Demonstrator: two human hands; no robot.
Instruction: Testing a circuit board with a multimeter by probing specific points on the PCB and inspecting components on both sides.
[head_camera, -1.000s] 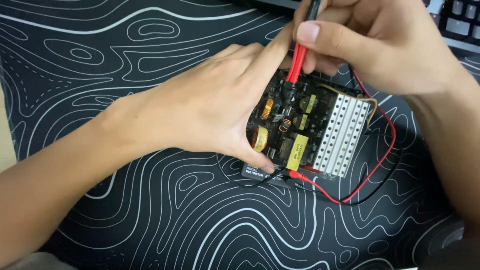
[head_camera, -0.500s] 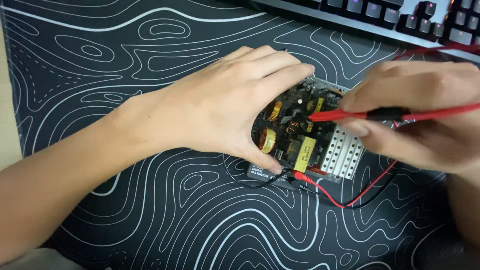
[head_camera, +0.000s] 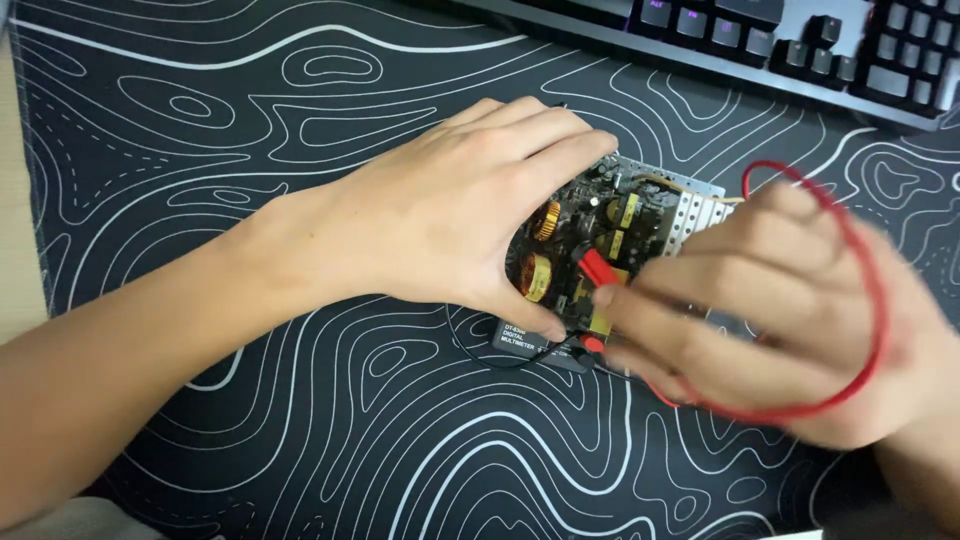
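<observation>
Left hand fingers are pressing together on the dark component-packed circuit board; right hand fingers are pinching a red plastic probe.

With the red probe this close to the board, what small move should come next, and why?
Probably lower the red probe tip onto a contact on the dark circuit board with copper coils. The left hand already steadies the board, and the blurred right hand holds the probe just above its middle, the red lead looped over it.

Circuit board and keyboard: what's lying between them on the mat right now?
In the head view, only bare patterned mat lies between the circuit board and the keyboard; the red lead loops off to the side, over the right hand.
</observation>
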